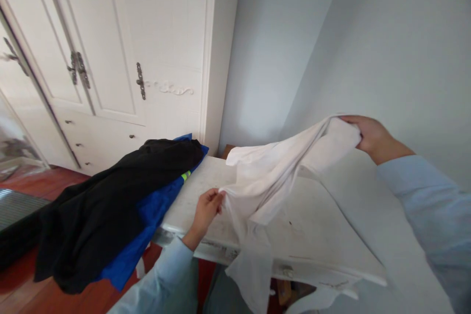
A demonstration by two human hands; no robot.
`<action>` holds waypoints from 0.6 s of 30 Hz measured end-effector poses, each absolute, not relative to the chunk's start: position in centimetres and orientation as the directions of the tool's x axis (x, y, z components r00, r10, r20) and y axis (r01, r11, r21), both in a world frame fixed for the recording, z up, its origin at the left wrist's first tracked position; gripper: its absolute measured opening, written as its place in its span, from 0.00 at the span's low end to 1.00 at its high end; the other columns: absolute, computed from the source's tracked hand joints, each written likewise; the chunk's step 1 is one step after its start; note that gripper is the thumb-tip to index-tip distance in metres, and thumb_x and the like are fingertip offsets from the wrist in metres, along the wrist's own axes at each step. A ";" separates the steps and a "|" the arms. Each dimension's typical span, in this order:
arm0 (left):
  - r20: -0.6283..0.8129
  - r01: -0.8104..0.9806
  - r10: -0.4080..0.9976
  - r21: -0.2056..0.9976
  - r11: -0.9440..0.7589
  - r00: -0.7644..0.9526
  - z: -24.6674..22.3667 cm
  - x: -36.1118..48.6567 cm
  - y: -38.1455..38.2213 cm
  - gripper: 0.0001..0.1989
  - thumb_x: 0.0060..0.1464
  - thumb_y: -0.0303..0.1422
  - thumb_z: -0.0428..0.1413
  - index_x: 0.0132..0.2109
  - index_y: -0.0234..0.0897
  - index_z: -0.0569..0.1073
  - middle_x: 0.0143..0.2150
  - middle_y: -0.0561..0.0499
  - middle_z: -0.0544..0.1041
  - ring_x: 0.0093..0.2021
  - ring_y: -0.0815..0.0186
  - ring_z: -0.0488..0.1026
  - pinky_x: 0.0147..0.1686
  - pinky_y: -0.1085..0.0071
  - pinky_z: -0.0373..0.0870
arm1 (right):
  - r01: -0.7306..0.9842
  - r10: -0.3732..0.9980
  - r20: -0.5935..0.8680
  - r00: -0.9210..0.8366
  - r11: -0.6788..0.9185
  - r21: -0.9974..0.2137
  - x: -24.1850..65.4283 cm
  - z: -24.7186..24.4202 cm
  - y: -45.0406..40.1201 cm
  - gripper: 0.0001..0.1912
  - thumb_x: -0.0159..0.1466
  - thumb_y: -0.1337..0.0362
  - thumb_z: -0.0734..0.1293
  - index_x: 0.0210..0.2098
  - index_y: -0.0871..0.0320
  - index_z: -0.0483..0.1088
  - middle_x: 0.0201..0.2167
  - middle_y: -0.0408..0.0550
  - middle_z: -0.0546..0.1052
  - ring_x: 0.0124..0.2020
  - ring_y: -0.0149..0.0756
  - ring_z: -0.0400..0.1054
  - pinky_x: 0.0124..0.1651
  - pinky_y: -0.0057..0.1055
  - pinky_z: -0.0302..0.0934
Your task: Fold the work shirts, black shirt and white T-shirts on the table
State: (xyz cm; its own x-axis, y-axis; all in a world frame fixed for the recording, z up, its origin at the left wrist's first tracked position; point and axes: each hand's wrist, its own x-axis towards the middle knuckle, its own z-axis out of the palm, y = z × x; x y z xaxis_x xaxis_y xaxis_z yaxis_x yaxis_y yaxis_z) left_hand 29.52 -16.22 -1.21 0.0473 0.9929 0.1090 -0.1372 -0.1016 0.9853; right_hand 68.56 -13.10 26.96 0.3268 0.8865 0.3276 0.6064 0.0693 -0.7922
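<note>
Soft, creased white cloth (265,171) pinched in left hand (208,210), bunched in right hand (375,137).

Before us stands the counter (320,225). On its left end we have the garments (106,196), reaching out past the front edge. To their right, the cloth (265,171) spans from our left hand (208,208) to our right hand (373,136), over the counter, its lower part hanging in front of the edge. The wardrobe (165,19) rises behind the garments, and the wall (279,34) stands behind the counter and to its right.
</note>
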 end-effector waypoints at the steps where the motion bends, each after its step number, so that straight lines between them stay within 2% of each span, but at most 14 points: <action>1: 0.105 -0.196 0.991 0.973 -0.120 -0.084 -0.8 28.8 -15.7 0.21 0.48 0.53 0.61 0.25 0.41 0.68 0.16 0.58 0.64 0.16 0.70 0.60 0.17 0.73 0.55 | 0.533 0.891 0.249 0.380 0.009 -0.846 68.5 26.1 -13.2 0.14 0.54 0.57 0.68 0.37 0.58 0.70 0.27 0.51 0.77 0.32 0.42 0.69 0.38 0.38 0.66; 3: 0.074 -0.284 0.942 0.943 -0.173 -0.327 0.2 27.2 -14.8 0.21 0.45 0.51 0.62 0.26 0.39 0.67 0.19 0.58 0.66 0.19 0.72 0.62 0.20 0.75 0.57 | 0.485 0.896 0.156 0.415 -0.073 -0.871 68.3 24.4 -13.4 0.17 0.52 0.63 0.71 0.41 0.59 0.71 0.30 0.51 0.77 0.31 0.40 0.69 0.38 0.36 0.65; 5: 0.079 -0.292 0.874 0.925 -0.244 -0.480 1.2 25.7 -14.1 0.20 0.42 0.49 0.64 0.29 0.38 0.69 0.24 0.57 0.69 0.23 0.72 0.65 0.24 0.76 0.62 | 0.668 0.920 0.210 0.330 -0.071 -0.741 68.2 23.0 -13.5 0.22 0.55 0.59 0.72 0.47 0.60 0.71 0.36 0.55 0.79 0.36 0.43 0.72 0.41 0.36 0.66; 6: 0.100 -0.271 0.848 0.922 -0.276 -0.521 1.8 25.0 -13.8 0.19 0.42 0.48 0.64 0.31 0.38 0.71 0.26 0.57 0.70 0.25 0.71 0.66 0.26 0.75 0.63 | 0.792 0.930 0.254 0.264 -0.059 -0.608 68.3 22.4 -13.4 0.23 0.57 0.56 0.70 0.49 0.60 0.72 0.39 0.57 0.80 0.39 0.45 0.73 0.44 0.38 0.66; 8: 0.155 -0.219 0.816 0.920 -0.324 -0.556 2.8 23.8 -13.5 0.19 0.44 0.48 0.62 0.34 0.37 0.72 0.28 0.56 0.70 0.28 0.70 0.66 0.28 0.75 0.63 | 0.968 0.949 0.285 0.136 -0.066 -0.242 68.5 21.5 -13.0 0.22 0.62 0.53 0.65 0.51 0.59 0.73 0.44 0.60 0.80 0.45 0.51 0.73 0.49 0.42 0.64; 10: 0.198 -0.172 0.810 0.924 -0.342 -0.552 3.7 22.7 -13.4 0.18 0.46 0.47 0.61 0.35 0.38 0.72 0.29 0.56 0.69 0.28 0.70 0.64 0.27 0.75 0.61 | 0.989 0.973 0.213 0.088 -0.112 0.102 68.6 20.6 -12.6 0.20 0.65 0.54 0.61 0.50 0.56 0.75 0.45 0.61 0.80 0.48 0.56 0.73 0.48 0.45 0.64; 12: 0.230 -0.126 0.804 0.928 -0.351 -0.548 4.3 21.8 -13.3 0.16 0.47 0.46 0.61 0.34 0.38 0.71 0.28 0.57 0.68 0.28 0.70 0.63 0.26 0.75 0.60 | 0.950 0.985 0.132 0.107 -0.141 0.280 68.5 19.8 -12.2 0.21 0.67 0.54 0.57 0.49 0.55 0.76 0.45 0.61 0.80 0.47 0.57 0.74 0.44 0.46 0.64; 15: 0.271 -0.057 0.746 0.922 -0.382 -0.609 4.5 20.9 -12.8 0.15 0.49 0.46 0.60 0.34 0.39 0.70 0.28 0.57 0.67 0.28 0.69 0.63 0.28 0.75 0.61 | 0.943 0.991 0.095 0.099 -0.124 0.310 68.5 18.5 -11.9 0.24 0.68 0.51 0.54 0.48 0.54 0.77 0.46 0.61 0.80 0.46 0.55 0.75 0.42 0.42 0.64; 18: 0.206 -0.136 0.745 0.919 -0.370 -0.634 4.1 20.4 -12.1 0.16 0.46 0.46 0.60 0.33 0.39 0.68 0.28 0.58 0.68 0.29 0.69 0.65 0.30 0.74 0.63 | 0.959 0.997 0.069 0.020 -0.039 0.279 69.1 17.4 -12.0 0.26 0.69 0.49 0.53 0.47 0.54 0.77 0.44 0.58 0.81 0.46 0.53 0.75 0.42 0.40 0.64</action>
State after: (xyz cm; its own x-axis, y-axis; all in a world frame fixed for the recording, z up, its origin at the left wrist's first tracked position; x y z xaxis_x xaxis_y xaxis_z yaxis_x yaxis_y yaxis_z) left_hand 20.35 -12.14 4.08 -0.6341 0.7452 0.2063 -0.1357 -0.3699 0.9191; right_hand 69.11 -12.02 17.39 0.0204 0.9974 0.0695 0.9594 -0.0391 0.2792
